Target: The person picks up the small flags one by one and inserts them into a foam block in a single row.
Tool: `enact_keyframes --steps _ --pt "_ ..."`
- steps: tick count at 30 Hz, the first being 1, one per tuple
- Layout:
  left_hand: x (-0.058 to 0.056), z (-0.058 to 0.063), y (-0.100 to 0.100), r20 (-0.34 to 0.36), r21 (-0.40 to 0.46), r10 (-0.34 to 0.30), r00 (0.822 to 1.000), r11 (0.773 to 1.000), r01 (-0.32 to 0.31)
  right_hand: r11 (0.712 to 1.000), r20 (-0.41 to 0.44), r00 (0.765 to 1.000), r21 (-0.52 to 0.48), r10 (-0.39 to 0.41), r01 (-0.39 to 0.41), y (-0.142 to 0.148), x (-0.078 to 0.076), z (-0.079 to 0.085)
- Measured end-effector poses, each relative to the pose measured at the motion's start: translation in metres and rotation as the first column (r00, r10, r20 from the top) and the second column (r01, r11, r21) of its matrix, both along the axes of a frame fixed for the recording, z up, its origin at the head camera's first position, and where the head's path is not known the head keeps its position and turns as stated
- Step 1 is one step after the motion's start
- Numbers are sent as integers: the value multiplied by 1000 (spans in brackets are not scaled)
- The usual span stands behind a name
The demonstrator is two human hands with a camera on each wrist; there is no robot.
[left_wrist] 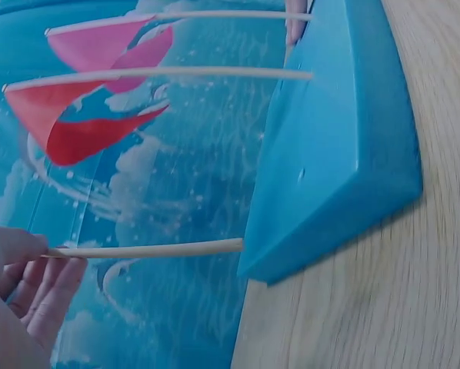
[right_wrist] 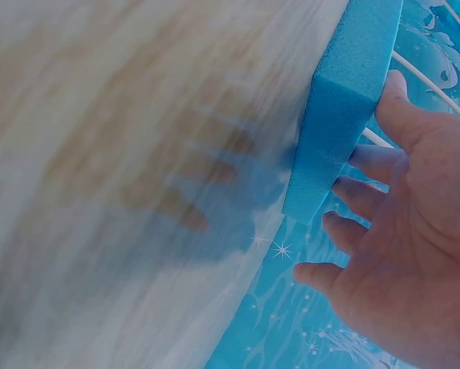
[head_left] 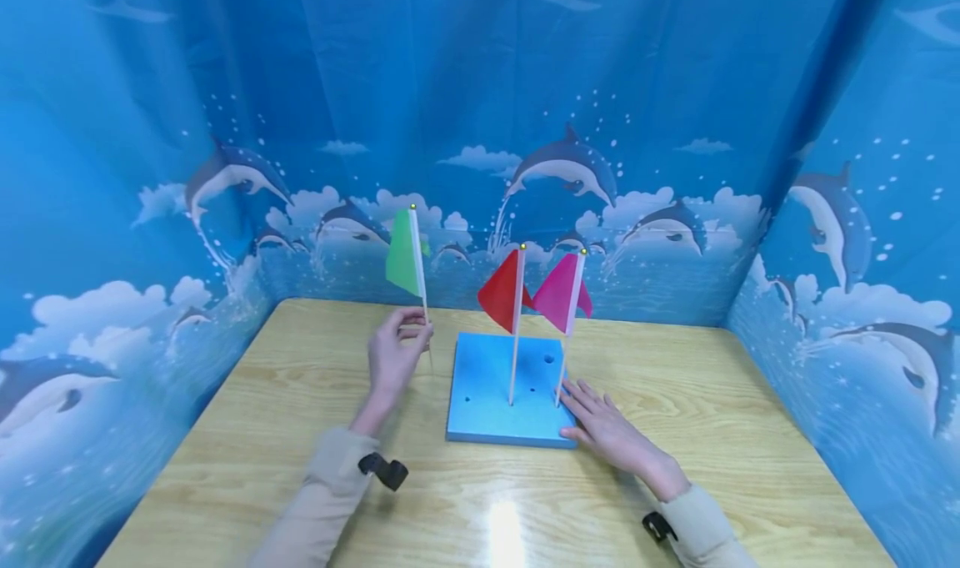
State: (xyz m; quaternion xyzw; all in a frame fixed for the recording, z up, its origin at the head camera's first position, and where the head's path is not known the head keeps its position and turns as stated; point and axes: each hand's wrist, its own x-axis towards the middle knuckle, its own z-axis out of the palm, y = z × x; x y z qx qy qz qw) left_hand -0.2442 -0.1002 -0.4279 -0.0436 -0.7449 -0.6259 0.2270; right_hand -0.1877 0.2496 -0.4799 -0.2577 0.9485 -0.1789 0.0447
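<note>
My left hand (head_left: pixel 396 355) pinches the thin stick of a green flag (head_left: pixel 405 255) between thumb and fingers, to the left of a blue foam block (head_left: pixel 487 418). The flag stands nearly upright; in the left wrist view its stick (left_wrist: pixel 153 250) runs toward the block's edge, and whether it touches cannot be told. A red flag (head_left: pixel 502 293) and a pink flag (head_left: pixel 558 293) stand in the block, the pink one slightly tilted. With fingers spread, my right hand (head_left: pixel 607 434) rests on the block's right edge, close by the pink flag's stick.
Several small holes show in the block's top, such as the hole (head_left: pixel 549 359) near its back right corner. The block lies on a wooden table (head_left: pixel 315 401). A blue curtain (head_left: pixel 480 67) with dolphins hangs around the back and sides.
</note>
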Motion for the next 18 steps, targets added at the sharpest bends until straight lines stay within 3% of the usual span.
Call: enact_keyframes --steps 7,18 --pt "-1 -5 22 -138 44 -57 989 997 64 1000 -5 1000 -4 5 -5 0 0 -1" --pt "-1 -18 41 -151 34 -87 985 995 94 1000 2 1000 -7 0 0 0 -1 -2"
